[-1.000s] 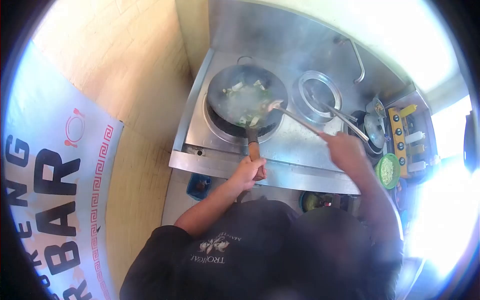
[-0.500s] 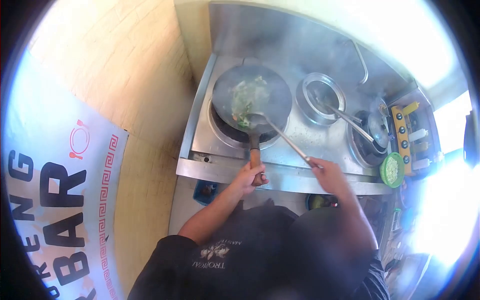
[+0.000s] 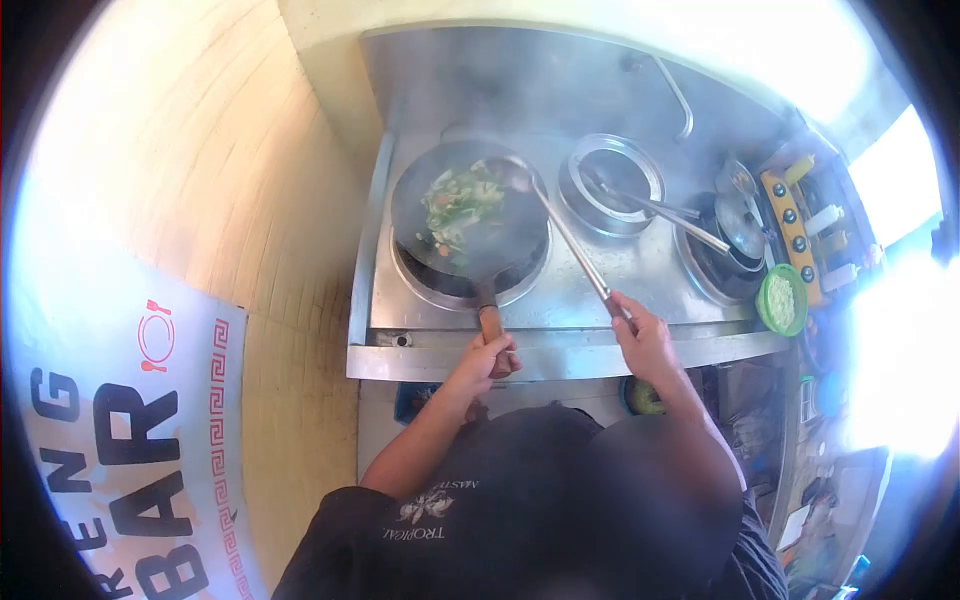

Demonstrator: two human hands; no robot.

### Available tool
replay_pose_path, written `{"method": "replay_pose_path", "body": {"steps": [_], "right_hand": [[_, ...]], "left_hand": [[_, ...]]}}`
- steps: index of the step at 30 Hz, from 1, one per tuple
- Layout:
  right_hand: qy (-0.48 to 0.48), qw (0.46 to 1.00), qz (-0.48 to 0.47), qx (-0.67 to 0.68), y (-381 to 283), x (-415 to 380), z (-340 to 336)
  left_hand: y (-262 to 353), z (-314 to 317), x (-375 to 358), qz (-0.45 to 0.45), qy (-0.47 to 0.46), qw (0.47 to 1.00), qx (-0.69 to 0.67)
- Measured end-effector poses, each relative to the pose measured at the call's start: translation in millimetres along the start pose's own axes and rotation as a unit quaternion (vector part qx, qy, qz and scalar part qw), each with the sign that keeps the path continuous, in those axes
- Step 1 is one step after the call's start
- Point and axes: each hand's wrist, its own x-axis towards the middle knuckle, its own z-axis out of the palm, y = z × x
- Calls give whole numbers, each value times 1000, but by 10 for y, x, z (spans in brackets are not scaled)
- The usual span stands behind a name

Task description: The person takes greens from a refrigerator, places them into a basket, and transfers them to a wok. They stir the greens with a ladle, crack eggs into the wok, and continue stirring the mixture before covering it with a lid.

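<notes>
Wok [image 3: 470,215] sits on the stove's [image 3: 590,270] left burner, left hand [image 3: 485,358] wrapped around its handle, right hand [image 3: 643,338] gripping the ladle [image 3: 565,235] dipped at the wok's far rim.

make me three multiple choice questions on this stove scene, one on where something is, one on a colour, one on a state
1. Where does the wok sit?
A. on the leftmost burner
B. on the floor
C. on the rightmost burner

2. What colour is the small bowl at the right end of the stove?
A. red
B. green
C. black

3. What is the left hand doing?
A. hanging free
B. lying flat on the counter
C. gripping the wok handle

Answers:
1. A, the wok is over the burner nearest the wall on the left.
2. B, its rim is bright green.
3. C, its fingers are closed round the wooden handle, while the right hand holds the ladle reaching into the wok.
</notes>
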Motion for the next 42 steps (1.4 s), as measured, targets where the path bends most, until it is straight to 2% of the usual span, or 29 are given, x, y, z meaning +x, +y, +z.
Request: {"method": "replay_pose_path", "body": {"steps": [1,4,5,7,9,11,13,15,17,21,23,24,26,27,29,31,36,38,42], "right_hand": [[2,1000,1,5,98,-12,23],[-22,994,-107,-22,341,98,73],[-22,994,-107,-19,383,170,111],[-70,970,-186,-139,439,373,251],[-110,957,-151,-223,179,602,375],[-97,952,-174,-231,155,1047,622],[-91,952,-201,-214,14,1185,490],[-87,953,-219,-193,-95,1093,347],[-142,958,-240,-71,-80,899,55],[-177,953,-243,-47,-57,489,-135],[-202,955,-175,-126,-156,324,-145],[-198,956,-173,-129,-186,340,-60],[-139,924,-145,-325,-160,454,285],[-136,926,-138,-325,-95,638,479],[-54,943,-172,-278,-49,954,737],[-69,936,-179,-296,-35,950,785],[-116,891,-178,-402,-210,471,376],[-62,910,-126,-391,-164,642,408],[-16,920,-155,-359,-289,1000,457]], "left_hand": [[9,2,-17,-3,1,1000,5],[32,-16,-16,1,3,999,32],[21,-22,-12,4,5,999,44],[57,47,-70,-3,19,999,48],[94,79,-102,-1,35,998,48],[80,89,-116,11,25,998,53],[51,124,-121,31,34,998,43],[34,104,-158,42,42,998,36],[26,107,-144,46,40,998,20],[-15,46,-92,43,28,999,11],[-16,53,-73,37,55,998,20],[-10,50,-61,36,50,998,20],[-19,31,-65,25,38,999,0],[-7,29,-65,21,33,999,3],[6,33,-72,17,14,1000,18],[29,47,-77,10,14,1000,22],[21,23,-83,-5,27,999,22],[47,14,-67,-6,0,1000,24],[82,-11,-26,-20,0,999,31]]}}
